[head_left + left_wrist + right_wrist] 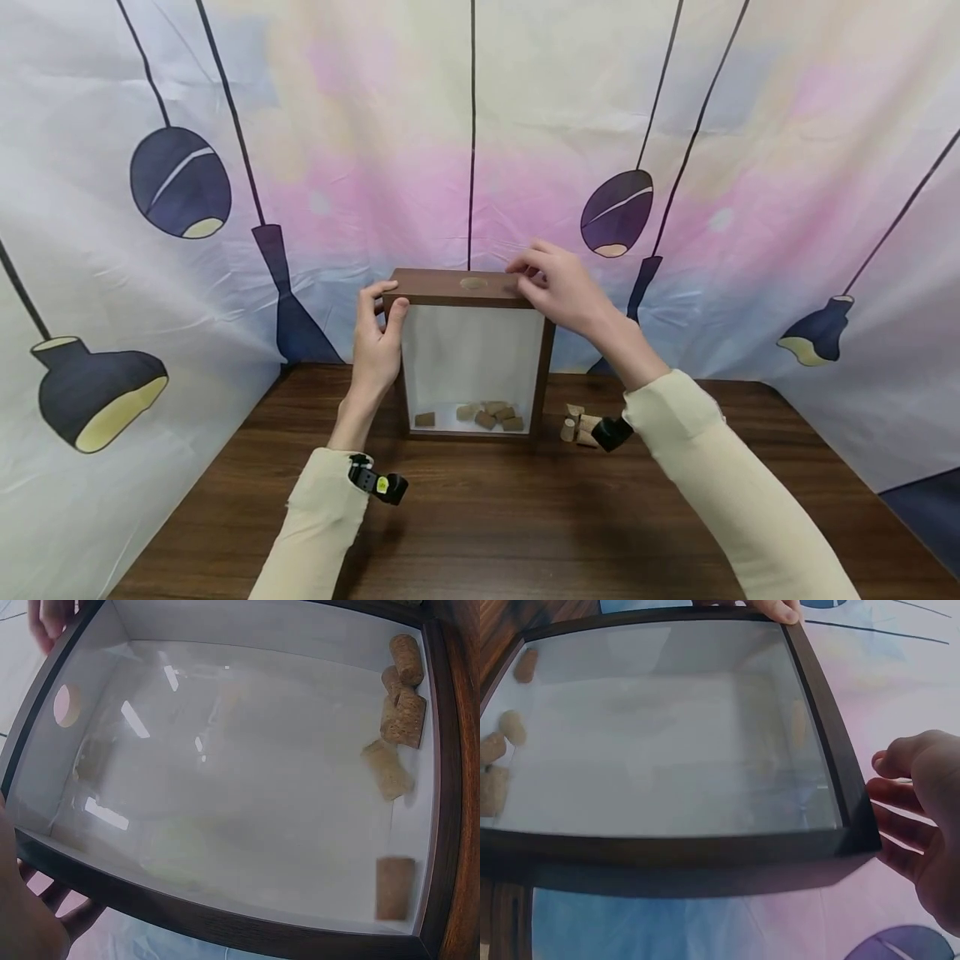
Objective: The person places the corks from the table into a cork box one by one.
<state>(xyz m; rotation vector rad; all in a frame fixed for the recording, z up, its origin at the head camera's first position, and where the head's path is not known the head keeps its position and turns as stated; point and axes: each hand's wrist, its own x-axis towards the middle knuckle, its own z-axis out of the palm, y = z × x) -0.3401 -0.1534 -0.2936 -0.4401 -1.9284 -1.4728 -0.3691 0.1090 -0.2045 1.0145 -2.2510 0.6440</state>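
A shadow box frame (pixel 465 287) with brown edges, a clear front and a round hole in its top stands upright on the table. Several corks (pixel 495 414) lie at its bottom inside; one cork (pixel 394 889) sits apart near the left end. My left hand (pixel 377 350) grips the upper left corner, thumb at the front edge and fingers round the side. Over the top right part is my right hand (pixel 562 286), its fingers loosely bent and the fingertips right at the top. No object shows between those fingers in the right wrist view.
A few loose corks (pixel 581 427) lie on the wooden table (pixel 480 517) just right of the frame, partly covered by the right wrist camera (pixel 611 433). Behind hangs a cloth backdrop (pixel 390 150) printed with lamps.
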